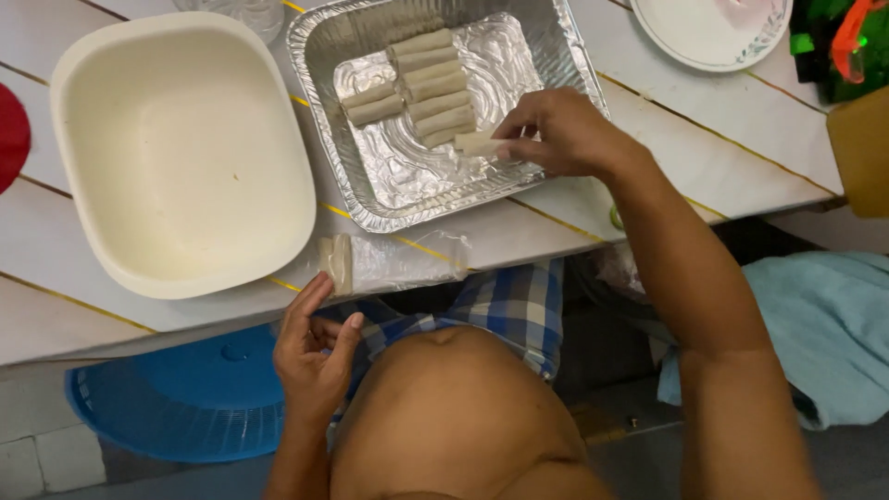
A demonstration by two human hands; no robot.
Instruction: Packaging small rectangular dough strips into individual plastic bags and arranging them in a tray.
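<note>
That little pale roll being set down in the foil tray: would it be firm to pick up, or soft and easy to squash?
Probably soft: the right hand holds the roll lightly by the fingertips, and its pale wrapper looks thin. Being round, it might roll on the smooth foil tray, though the neighbouring rolls lie packed side by side, which should steady it. It looks light for its size.

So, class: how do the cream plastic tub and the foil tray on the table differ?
The cream tub is smooth, matt plastic with rounded corners; the foil tray is shiny, crinkled metal. The tub holds nothing visible; the tray holds pale rolls. The right hand is over the tray, not the tub. Both sit on the white table.
</note>
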